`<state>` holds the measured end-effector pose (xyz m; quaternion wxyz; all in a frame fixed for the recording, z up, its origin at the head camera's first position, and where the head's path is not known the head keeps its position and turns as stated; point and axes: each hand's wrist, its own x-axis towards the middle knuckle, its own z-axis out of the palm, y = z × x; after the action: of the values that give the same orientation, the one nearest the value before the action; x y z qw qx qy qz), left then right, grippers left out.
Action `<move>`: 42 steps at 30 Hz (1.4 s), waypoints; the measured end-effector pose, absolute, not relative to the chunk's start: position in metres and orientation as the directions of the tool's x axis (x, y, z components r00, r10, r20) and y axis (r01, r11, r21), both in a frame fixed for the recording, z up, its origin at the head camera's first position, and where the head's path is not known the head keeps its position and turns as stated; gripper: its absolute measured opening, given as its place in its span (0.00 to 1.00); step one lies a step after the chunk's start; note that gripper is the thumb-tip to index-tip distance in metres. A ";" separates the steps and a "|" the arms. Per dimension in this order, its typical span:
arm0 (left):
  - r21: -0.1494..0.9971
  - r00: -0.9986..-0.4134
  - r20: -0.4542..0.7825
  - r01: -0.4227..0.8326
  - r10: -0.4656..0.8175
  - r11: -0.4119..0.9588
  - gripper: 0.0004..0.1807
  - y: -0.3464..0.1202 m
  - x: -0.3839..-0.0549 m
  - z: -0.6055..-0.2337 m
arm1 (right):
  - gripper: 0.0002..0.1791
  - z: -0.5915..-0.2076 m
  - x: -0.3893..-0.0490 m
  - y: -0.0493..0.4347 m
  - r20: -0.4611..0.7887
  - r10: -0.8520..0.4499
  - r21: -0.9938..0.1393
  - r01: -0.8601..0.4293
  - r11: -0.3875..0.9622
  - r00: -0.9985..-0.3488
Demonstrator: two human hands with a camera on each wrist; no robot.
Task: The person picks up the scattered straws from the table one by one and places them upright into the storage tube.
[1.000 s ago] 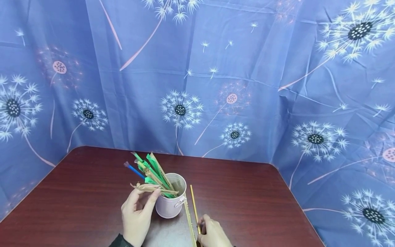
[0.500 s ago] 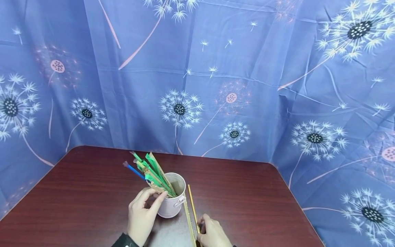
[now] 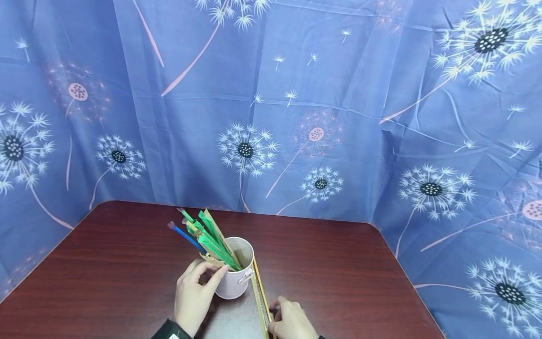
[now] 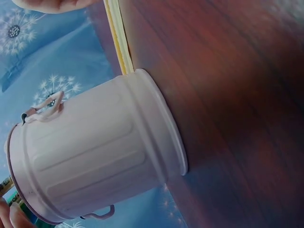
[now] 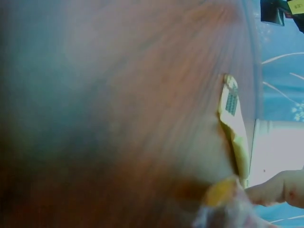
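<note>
A small pale pink metal bucket holds several wrapped drinking straws, green, brown paper and blue, leaning to the left. At its rim my left hand pinches a crumpled paper-wrapped straw lying inside the rim; the fingertips partly hide it. Low in the frame, my right hand pinches the near end of a yellow straw. That straw lies along a tan paper-wrapped straw on the table, beside the bucket. The right wrist view shows the paper straw's printed wrapper up close.
The dark red wooden table ends at a blue dandelion-print cloth hung behind and at both sides. Small handles stick out from the bucket's sides.
My left hand has moved right to the bucket's rim, bringing the crumpled paper straw in among the others. The yellow straw's far end has swung left against the paper straw and bucket.
</note>
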<state>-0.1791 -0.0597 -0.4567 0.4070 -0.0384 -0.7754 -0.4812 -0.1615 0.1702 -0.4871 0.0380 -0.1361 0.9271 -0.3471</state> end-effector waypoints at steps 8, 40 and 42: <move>0.720 -0.700 0.639 0.399 -0.319 0.568 0.08 -0.062 -0.179 -0.458 | 0.11 -0.486 -0.161 0.168 0.003 -0.264 -0.654 -0.202 0.729 -0.964; 0.931 -0.937 0.270 0.195 -0.223 0.307 0.20 -0.056 -0.172 -0.450 | 0.11 -0.473 -0.156 0.158 0.055 -0.126 -0.870 -0.109 0.481 -0.991; 0.944 -0.951 0.253 0.202 -0.179 0.262 0.20 -0.053 -0.171 -0.450 | 0.11 -0.470 -0.154 0.155 0.078 -0.122 -0.871 -0.127 0.475 -0.989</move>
<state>-0.1709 -0.0530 -0.4501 0.1567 -0.0074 -0.7786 -0.6076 -0.1542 0.1553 -0.4700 -0.0025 -0.0727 0.8588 -0.5071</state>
